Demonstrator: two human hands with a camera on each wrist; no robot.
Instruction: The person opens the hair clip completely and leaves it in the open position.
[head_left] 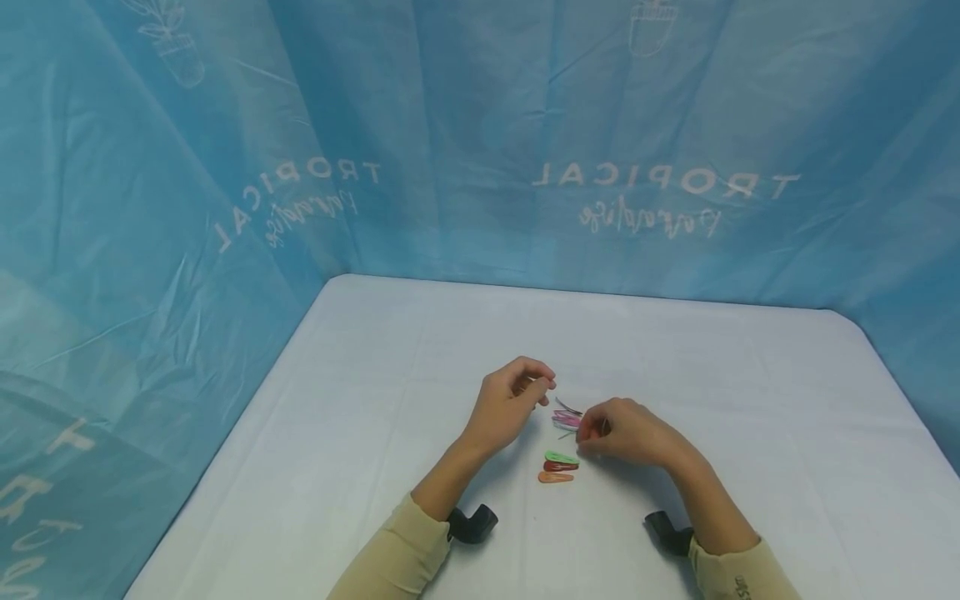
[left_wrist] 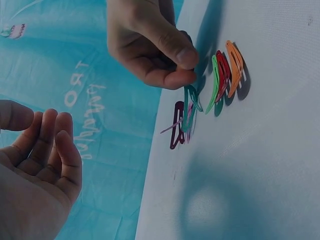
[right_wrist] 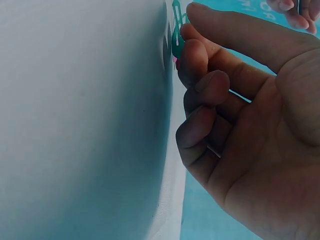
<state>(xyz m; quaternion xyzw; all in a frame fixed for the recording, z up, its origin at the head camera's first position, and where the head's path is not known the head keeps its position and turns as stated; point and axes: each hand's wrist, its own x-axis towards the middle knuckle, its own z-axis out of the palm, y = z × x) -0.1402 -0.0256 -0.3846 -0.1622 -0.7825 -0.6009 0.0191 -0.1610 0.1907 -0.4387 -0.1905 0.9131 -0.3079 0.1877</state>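
Note:
My left hand [head_left: 510,402] hovers above the table at the left of a small pile of hair clips, fingers loosely bent and holding nothing. At the pile's right side, my right hand [head_left: 626,431] pinches a teal snap hair clip [left_wrist: 190,107] at one end between thumb and fingertip. Pink and purple clips [head_left: 566,421] lie in the pile, with a dark maroon clip [left_wrist: 176,125] beside them. Nearer to me, a green clip [head_left: 561,457], a red clip [head_left: 561,467] and an orange clip [head_left: 556,477] lie side by side in a row.
A white cloth covers the table [head_left: 420,350]. Blue curtains [head_left: 480,150] with printed lettering hang along its back and left side. Black wrist-worn pieces [head_left: 474,525] stick out near both sleeves.

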